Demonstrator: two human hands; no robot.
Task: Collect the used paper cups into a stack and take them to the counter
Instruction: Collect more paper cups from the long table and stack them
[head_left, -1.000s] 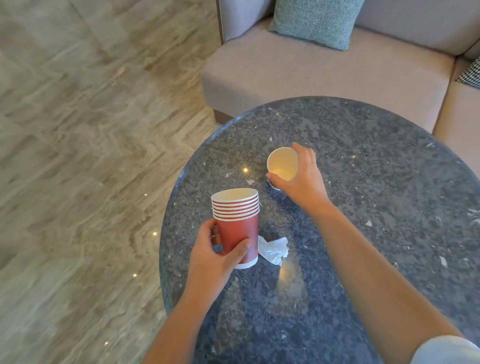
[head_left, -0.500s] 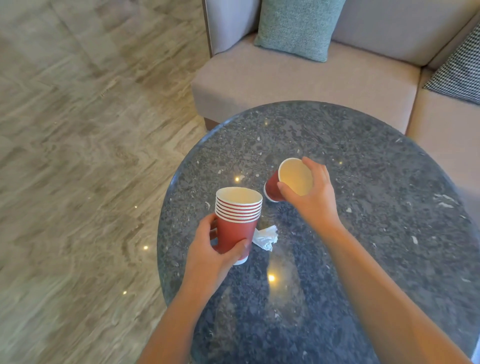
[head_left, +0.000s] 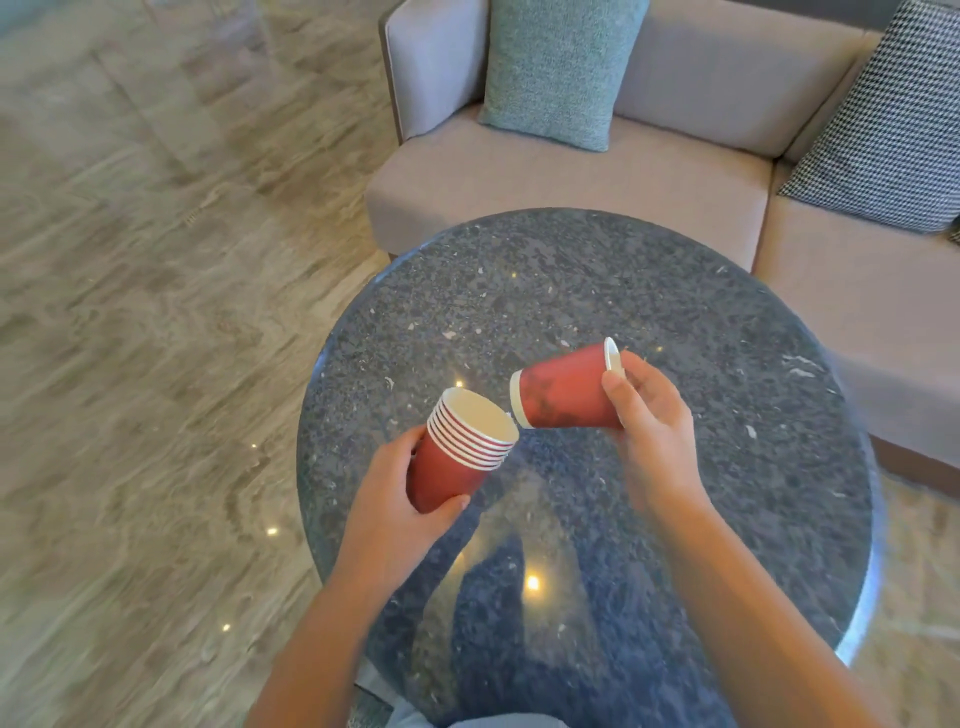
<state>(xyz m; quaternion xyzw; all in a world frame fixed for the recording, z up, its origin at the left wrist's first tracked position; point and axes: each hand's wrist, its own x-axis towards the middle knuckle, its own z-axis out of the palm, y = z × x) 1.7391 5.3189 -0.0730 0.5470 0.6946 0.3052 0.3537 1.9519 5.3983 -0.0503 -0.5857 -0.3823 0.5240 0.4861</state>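
My left hand (head_left: 395, 514) grips a stack of several red paper cups (head_left: 457, 452), held above the round dark stone table (head_left: 727, 415) and tilted with its white mouth up and to the right. My right hand (head_left: 654, 415) holds a single red paper cup (head_left: 566, 389) near its rim. That cup lies almost on its side, with its white base pointing left at the mouth of the stack and nearly touching the top rim. The crumpled tissue seen earlier is hidden from view.
A beige sofa (head_left: 571, 182) stands behind the table, with a teal cushion (head_left: 556, 67) and a black-and-white patterned cushion (head_left: 883, 130) on it. Pale marbled floor (head_left: 130, 364) spreads to the left.
My right hand lifted the single cup off the table and turned it on its side, base toward the stack. My left hand raised and tilted the stack toward it.
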